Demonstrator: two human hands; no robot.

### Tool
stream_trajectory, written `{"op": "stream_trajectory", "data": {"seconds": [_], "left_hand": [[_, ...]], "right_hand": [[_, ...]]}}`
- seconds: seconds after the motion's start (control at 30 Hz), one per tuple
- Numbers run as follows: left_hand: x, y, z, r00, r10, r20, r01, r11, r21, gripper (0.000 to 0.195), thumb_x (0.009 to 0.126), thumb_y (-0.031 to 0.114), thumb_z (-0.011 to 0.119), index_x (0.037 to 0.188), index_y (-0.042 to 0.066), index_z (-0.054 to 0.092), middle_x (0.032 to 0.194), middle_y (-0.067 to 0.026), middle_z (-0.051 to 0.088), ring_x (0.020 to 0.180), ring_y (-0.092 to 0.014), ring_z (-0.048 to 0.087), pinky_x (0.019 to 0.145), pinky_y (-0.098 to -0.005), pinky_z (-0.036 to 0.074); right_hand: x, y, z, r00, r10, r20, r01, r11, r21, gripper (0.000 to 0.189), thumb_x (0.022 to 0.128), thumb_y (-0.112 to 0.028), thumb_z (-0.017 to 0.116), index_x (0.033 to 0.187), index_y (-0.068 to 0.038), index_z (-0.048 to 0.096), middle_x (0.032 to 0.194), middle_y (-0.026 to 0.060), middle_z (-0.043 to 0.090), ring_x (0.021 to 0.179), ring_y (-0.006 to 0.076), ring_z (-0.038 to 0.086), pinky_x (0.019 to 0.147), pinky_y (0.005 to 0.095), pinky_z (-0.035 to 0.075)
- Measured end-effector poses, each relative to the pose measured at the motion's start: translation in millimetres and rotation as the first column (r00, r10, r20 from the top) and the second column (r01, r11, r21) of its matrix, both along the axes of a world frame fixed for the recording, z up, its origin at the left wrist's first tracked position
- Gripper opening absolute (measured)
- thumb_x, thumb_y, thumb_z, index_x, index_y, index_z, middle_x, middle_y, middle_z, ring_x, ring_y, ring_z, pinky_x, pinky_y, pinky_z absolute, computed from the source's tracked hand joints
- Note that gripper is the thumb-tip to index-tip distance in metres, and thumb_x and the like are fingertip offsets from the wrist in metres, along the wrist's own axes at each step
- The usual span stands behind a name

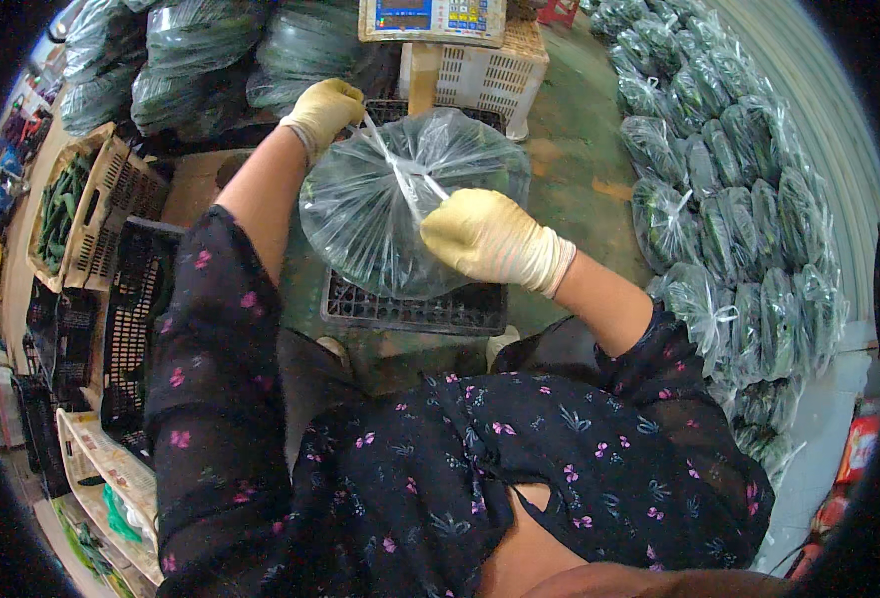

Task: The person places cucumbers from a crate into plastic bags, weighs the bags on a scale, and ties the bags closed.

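Note:
A large clear plastic bag [358, 217] of dark green contents rests on a black plastic crate [410, 312] in front of me. White tie string [395, 161] is crossed around its gathered neck. Pulled out to the upper left, one end of the string runs into my left hand [324, 112], which is closed in a yellow-coated work glove. My right hand [492, 235], gloved the same way, is closed on the other end at the bag's right side. The fingertips of the right hand are hidden behind its knuckles.
Beyond the bag stands a weighing scale [432, 21] beside a white slotted crate [485, 78]. Stacked filled bags [739, 202] line the right wall, and more bags [193, 60] sit at the upper left. A beige crate of cucumbers [66, 205] and a black crate [137, 321] stand left.

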State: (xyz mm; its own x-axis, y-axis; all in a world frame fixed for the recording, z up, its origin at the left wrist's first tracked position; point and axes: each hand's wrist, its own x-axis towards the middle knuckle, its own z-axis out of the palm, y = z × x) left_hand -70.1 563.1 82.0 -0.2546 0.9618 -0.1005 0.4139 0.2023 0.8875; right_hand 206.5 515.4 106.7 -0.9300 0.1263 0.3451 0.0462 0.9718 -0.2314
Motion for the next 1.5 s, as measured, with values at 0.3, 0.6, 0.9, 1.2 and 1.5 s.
{"op": "stream_trajectory", "data": {"seconds": [0.3, 0.6, 0.9, 1.2, 1.5], "left_hand": [[25.5, 43.9, -26.3, 0.872, 0.256, -0.417, -0.266, 0.963, 0.034, 0.027, 0.068, 0.019, 0.059, 0.088, 0.003, 0.069, 0.087, -0.0188, 0.067, 0.084, -0.032, 0.065, 0.075, -0.0378, 0.049], [6.3, 57.1, -74.0, 0.404, -0.328, -0.854, 0.226, 0.94, -0.254, 0.031, 0.066, 0.021, 0.059, 0.087, 0.001, 0.069, 0.096, -0.0234, 0.064, 0.096, -0.036, 0.061, 0.082, -0.0372, 0.047], [8.5, 3.0, -49.3, 0.954, 0.236, 0.185, -0.239, 0.971, -0.006, 0.045, 0.071, 0.013, 0.062, 0.113, -0.001, 0.058, 0.097, -0.0159, 0.065, 0.091, -0.025, 0.062, 0.083, -0.0297, 0.046], [112.4, -162.6, -62.6, 0.637, 0.353, 0.685, -0.639, 0.739, 0.214, 0.012, 0.079, 0.006, 0.054, 0.091, 0.004, 0.056, 0.079, -0.0004, 0.054, 0.067, -0.008, 0.045, 0.061, -0.0218, 0.038], [169.9, -194.1, -116.2, 0.072, 0.395, 0.916, 0.136, 0.906, -0.402, 0.088, 0.08, 0.062, 0.055, 0.134, -0.002, 0.029, 0.126, -0.0224, 0.043, 0.12, -0.043, 0.039, 0.104, -0.0503, 0.027]], "right_hand": [[3.9, 20.4, -11.3, 0.972, -0.227, 0.056, 0.09, 0.146, -0.985, 0.022, 0.093, -0.017, 0.052, 0.094, 0.0, 0.065, 0.071, 0.0023, 0.058, 0.06, 0.0089, 0.053, 0.061, 0.0227, 0.046], [54.0, -38.0, -43.6, 0.917, -0.399, 0.026, 0.395, 0.893, -0.218, 0.012, 0.079, -0.019, 0.062, 0.086, -0.01, 0.064, 0.085, 0.0063, 0.062, 0.098, 0.0271, 0.054, 0.097, 0.0441, 0.03], [56.6, 7.5, -14.0, 0.965, -0.217, -0.15, 0.165, 0.939, -0.3, 0.021, 0.075, -0.025, 0.07, 0.079, -0.005, 0.065, 0.095, 0.0084, 0.064, 0.098, 0.0271, 0.057, 0.093, 0.0402, 0.039], [-8.3, 59.2, 29.5, 0.918, -0.369, 0.145, 0.396, 0.867, -0.302, 0.033, 0.079, -0.02, 0.064, 0.107, -0.004, 0.061, 0.109, 0.0144, 0.062, 0.101, 0.0271, 0.059, 0.089, 0.0339, 0.045], [-61.1, 62.5, -3.9, 0.762, -0.282, 0.583, 0.337, 0.941, 0.014, 0.048, 0.061, -0.031, 0.076, 0.1, -0.006, 0.064, 0.098, 0.0179, 0.065, 0.094, 0.0342, 0.062, 0.083, 0.0414, 0.047]]}}
